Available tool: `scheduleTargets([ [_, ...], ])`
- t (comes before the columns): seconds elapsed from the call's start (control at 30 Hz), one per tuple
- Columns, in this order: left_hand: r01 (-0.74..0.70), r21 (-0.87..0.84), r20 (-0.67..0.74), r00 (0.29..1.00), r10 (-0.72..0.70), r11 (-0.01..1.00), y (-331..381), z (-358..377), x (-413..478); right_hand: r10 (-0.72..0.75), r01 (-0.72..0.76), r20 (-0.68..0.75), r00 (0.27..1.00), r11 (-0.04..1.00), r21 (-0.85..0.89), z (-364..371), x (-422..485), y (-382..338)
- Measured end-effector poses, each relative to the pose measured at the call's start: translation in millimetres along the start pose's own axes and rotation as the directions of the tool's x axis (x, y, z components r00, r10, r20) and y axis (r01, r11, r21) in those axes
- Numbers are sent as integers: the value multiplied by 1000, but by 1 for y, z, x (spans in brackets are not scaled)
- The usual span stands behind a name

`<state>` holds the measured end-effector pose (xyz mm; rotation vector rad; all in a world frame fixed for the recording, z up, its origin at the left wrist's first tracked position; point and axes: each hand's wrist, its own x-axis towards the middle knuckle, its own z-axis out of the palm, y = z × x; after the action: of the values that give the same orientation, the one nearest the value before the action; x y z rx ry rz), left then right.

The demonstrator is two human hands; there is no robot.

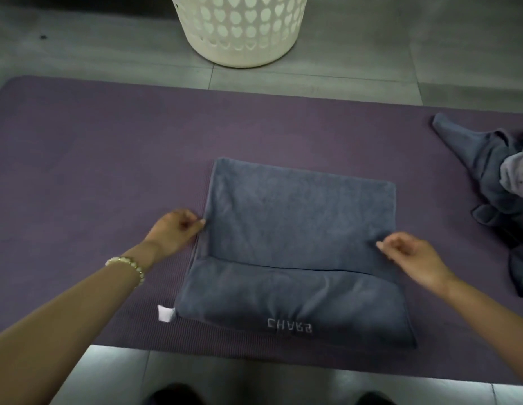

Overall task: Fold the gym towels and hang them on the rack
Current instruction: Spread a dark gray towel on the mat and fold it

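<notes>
A grey-blue gym towel point(298, 217) lies partly folded on a purple mat point(93, 171), its upper layer folded over so a lower band with white lettering and a white tag shows near me. My left hand point(175, 229) pinches the towel's left edge with curled fingers. At the right edge, my right hand point(409, 255) pinches the upper layer. No rack is in view.
A white perforated laundry basket point(242, 30) stands on the grey tiled floor beyond the mat. A crumpled heap of grey towels point(494, 176) lies at the mat's right end. My feet show at the bottom edge.
</notes>
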<state>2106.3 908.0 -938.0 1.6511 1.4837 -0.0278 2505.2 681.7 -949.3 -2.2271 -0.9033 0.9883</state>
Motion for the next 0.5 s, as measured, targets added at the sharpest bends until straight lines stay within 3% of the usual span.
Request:
scheduleTargets([
  [0.07,10,-28,-128,992,-14,1000,1,10,5,3,-19,-237,972,998,-66,3,9,1],
  [0.13,57,-46,-105,993,-61,997,2,22,10,112,-122,-300,947,992,-14,9,16,3],
  [0.23,68,-137,-102,991,-82,988,3,36,13,259,-246,-307,916,966,79,18,20,4],
  [0.37,79,-301,-241,958,-156,950,-5,34,17,271,-269,-272,923,962,43,17,23,4],
  [0.5,82,-344,-240,955,-172,935,-1,28,27,303,-279,-290,908,953,122,13,25,-6],
])
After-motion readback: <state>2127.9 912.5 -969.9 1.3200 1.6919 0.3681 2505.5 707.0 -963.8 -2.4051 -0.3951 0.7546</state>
